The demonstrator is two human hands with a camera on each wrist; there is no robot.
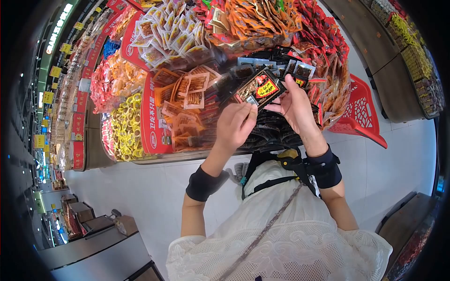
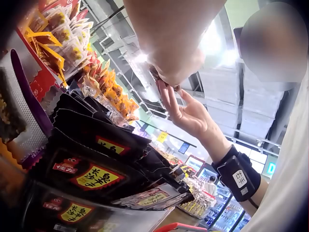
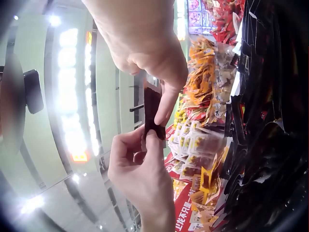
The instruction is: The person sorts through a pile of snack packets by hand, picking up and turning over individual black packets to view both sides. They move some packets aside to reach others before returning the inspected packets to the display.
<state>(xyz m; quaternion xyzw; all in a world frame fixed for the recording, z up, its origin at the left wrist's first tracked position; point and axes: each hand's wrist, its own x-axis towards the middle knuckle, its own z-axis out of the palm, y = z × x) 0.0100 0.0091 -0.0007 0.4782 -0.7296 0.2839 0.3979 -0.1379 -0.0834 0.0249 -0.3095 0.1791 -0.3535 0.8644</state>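
A black snack packet (image 1: 259, 90) with a red and yellow label is held up over the display, front face toward the head camera. My left hand (image 1: 235, 122) pinches its near lower edge between thumb and fingers. At the packet's right end is my right hand (image 1: 299, 110), its fingers fairly straight and touching the edge. In the right wrist view the packet (image 3: 152, 108) appears nearly edge-on, with the left hand (image 3: 142, 166) gripping its lower end and a finger of the right hand (image 3: 166, 104) lying along it. Similar black packets (image 2: 91, 169) stand in rows below.
Orange snack packs (image 1: 197, 86), white-and-yellow packs (image 1: 173, 35) and red packs (image 1: 323, 35) fill the display around the hands. A red basket (image 1: 363, 110) projects at its right side. Red printed divider boards (image 1: 152, 117) stand on the left. Tiled floor (image 1: 154, 192) lies below.
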